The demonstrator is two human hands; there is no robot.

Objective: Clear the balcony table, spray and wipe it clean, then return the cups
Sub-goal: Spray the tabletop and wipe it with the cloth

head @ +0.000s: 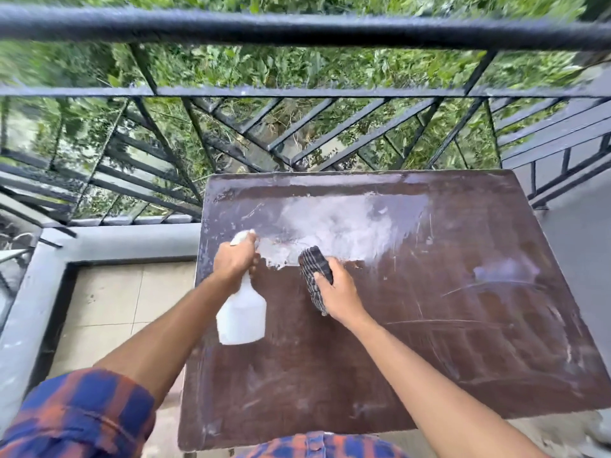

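Observation:
A dark brown table (429, 342) with scratches and white smears fills the lower middle of the view. My left hand (233, 259) grips the neck of a white spray bottle (243, 312) over the table's left side, nozzle pointing toward the far edge. My right hand (340, 292) holds a dark checked cloth (314, 272) pressed on the tabletop just right of the bottle. A pale wet patch (334, 223) spreads beyond both hands. No cups are in view.
A black metal railing (297, 90) runs right behind the table's far edge, with green foliage beyond it. A grey concrete ledge (132, 241) borders the beige tiled floor (109, 302) on the left.

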